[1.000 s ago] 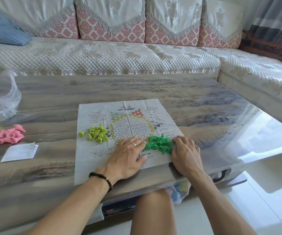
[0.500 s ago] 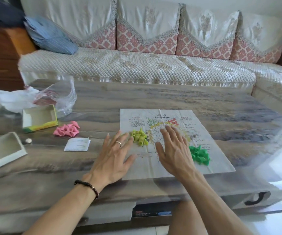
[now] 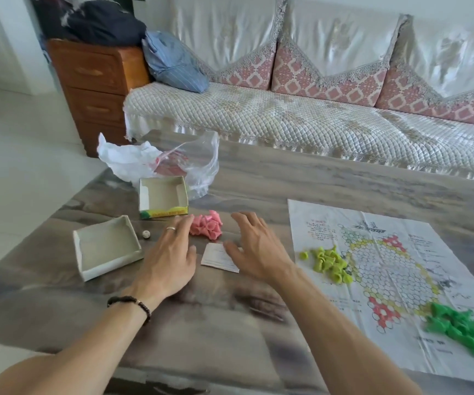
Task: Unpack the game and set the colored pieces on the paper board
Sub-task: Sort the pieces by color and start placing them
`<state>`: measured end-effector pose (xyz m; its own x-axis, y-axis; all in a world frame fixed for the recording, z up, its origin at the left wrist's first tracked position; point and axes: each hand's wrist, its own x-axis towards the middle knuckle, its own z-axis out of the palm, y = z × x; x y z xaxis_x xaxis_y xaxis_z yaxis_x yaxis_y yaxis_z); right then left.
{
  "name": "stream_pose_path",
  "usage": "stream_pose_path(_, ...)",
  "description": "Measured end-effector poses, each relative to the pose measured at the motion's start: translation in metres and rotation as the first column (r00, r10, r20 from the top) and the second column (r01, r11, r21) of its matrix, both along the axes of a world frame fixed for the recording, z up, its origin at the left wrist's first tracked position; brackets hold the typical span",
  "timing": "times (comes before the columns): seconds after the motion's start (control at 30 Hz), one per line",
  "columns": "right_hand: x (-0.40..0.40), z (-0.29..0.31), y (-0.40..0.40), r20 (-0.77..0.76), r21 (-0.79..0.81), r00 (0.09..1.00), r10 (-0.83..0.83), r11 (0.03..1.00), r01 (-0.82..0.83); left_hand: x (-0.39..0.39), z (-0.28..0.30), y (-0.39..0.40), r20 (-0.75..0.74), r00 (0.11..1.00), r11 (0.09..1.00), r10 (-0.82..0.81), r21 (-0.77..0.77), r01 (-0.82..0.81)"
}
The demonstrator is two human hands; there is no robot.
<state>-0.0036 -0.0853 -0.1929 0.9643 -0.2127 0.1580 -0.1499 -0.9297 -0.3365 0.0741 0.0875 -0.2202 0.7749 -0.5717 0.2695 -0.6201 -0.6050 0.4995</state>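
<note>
The paper board point(image 3: 418, 349) lies flat on the right of the table. A heap of yellow-green pieces point(image 3: 329, 263) sits on its left part, a heap of green pieces point(image 3: 466, 332) on its near right corner. A pile of pink pieces point(image 3: 207, 226) lies on the bare table to the left of the board. My left hand point(image 3: 170, 258) and my right hand point(image 3: 258, 246) hover with spread fingers on either side of the pink pile, holding nothing. The left fingertips are close to the pile.
Two open box halves point(image 3: 104, 249) point(image 3: 163, 198) stand left of the pink pile, with a small bead point(image 3: 145, 234) between them. A folded leaflet point(image 3: 215, 256) lies under my right hand. A crumpled plastic bag point(image 3: 173, 163) sits behind the boxes. A sofa point(image 3: 301, 115) runs behind the table.
My view has swung left. Both hands left the green pieces, crossed the board leftward and now flank the pink pile.
</note>
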Motion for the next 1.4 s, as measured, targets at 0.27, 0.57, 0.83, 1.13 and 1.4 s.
stream_pose_path(0.27,0.069,-0.006,-0.005,-0.227,-0.014,0.958,0.176,0.983,-0.184,0.038,0.0,-0.018,-0.064,0.994,0.99,-0.091,0.104,0.097)
stream_pose_path(0.57,0.07,-0.032,-0.027,0.08,-0.078,0.991,0.108,0.992,-0.102,0.048,-0.006,-0.034,0.036,0.993,0.989,-0.116,0.101,0.112)
stream_pose_path(0.83,0.069,-0.034,-0.026,0.142,-0.16,0.985,0.101,0.984,-0.078,0.057,-0.012,-0.042,0.22,0.973,0.986,-0.07,0.161,0.034)
stream_pose_path(1.13,0.067,-0.032,-0.022,0.193,-0.111,0.979,-0.058,0.991,0.08,0.064,-0.011,-0.046,0.216,0.97,0.99,-0.116,0.098,0.097)
stream_pose_path(1.4,0.067,-0.032,-0.022,0.214,-0.162,0.974,-0.075,0.981,0.11,0.07,-0.01,-0.047,0.241,0.954,0.983,-0.177,0.097,0.157)
